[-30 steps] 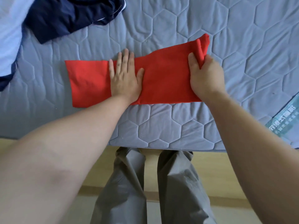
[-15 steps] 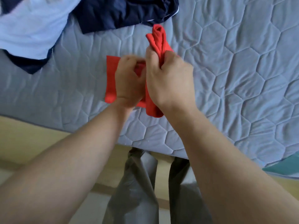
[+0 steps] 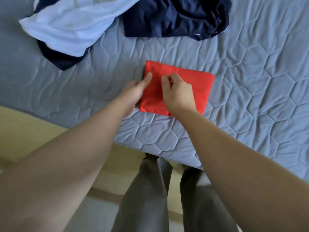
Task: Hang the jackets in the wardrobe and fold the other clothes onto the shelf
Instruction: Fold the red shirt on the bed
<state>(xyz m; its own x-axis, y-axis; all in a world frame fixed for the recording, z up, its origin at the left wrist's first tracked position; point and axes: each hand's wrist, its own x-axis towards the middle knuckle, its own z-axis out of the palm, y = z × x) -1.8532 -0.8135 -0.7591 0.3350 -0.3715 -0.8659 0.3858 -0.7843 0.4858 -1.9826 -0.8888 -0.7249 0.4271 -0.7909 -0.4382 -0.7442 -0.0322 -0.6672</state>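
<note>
Fingers point(image 3: 165, 81) on my right hand point(image 3: 178, 96) curl loosely, maybe empty; my left hand point(image 3: 133, 92) pinches the red cloth point(image 3: 197, 87) mid-frame. Soft, light; I'd scoop under both sides.

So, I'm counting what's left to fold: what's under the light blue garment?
Dark navy fabric sticks out beneath the light blue garment on the mattress. Whether it is a separate piece or part of the same garment is covered.
</note>
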